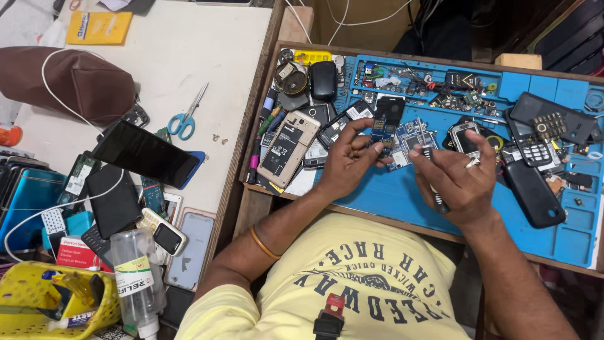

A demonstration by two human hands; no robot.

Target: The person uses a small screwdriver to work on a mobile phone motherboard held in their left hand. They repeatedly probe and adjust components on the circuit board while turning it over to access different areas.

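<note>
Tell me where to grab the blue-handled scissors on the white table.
Take the scissors by the blue handle loops at their lower end, coming from the near side. They lie flat, blades pointing up and away, handles toward the person, with bare table around them.

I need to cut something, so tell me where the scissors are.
In the head view, the blue-handled scissors lie on the white table left of the blue work mat, just above the tilted black phone.

Bright, even overhead light; sharp focus, soft shadows.
</note>
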